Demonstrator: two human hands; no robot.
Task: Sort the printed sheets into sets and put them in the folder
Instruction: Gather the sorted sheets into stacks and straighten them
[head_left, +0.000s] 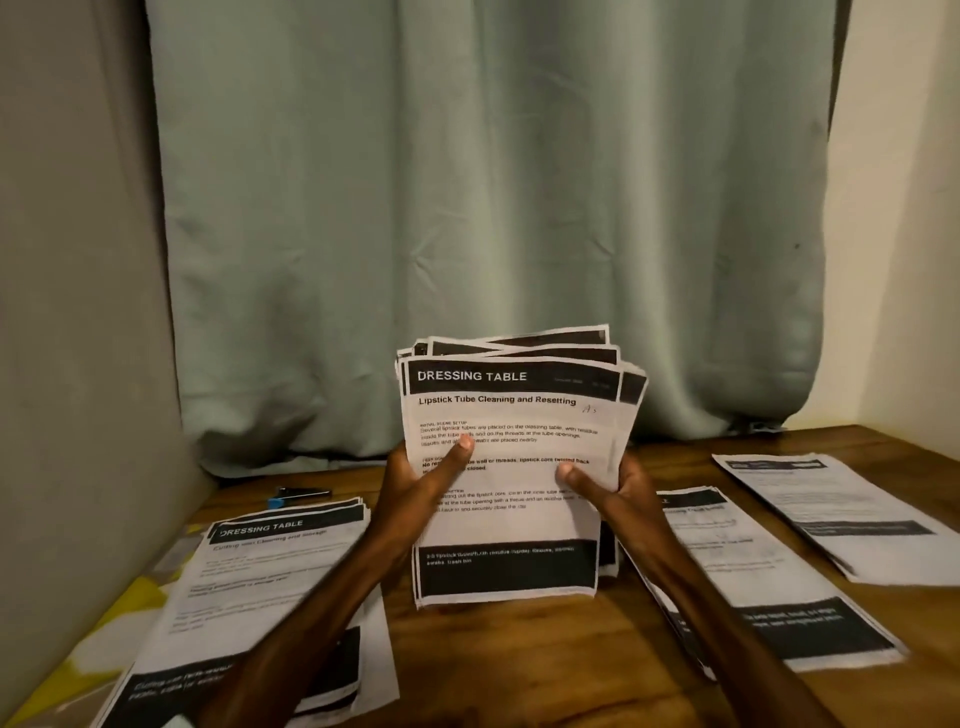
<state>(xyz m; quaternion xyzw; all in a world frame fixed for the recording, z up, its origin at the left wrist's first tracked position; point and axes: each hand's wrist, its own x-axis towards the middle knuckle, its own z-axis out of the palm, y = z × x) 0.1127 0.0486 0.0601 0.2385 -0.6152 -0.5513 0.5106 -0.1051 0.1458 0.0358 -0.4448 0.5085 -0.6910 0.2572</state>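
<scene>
I hold a fanned stack of printed sheets upright above the wooden table; the top sheet is headed "DRESSING TABLE". My left hand grips its left edge with the thumb across the front. My right hand grips the right edge, thumb on the front too. A sorted pile of sheets lies flat at the left. A second pile lies at the right. A third pile sits further right. Something yellow, possibly the folder, shows under the left pile.
A small black and blue item lies near the table's back left. A pale green curtain hangs behind the table. Grey upholstery stands at the left, a cream wall at the right.
</scene>
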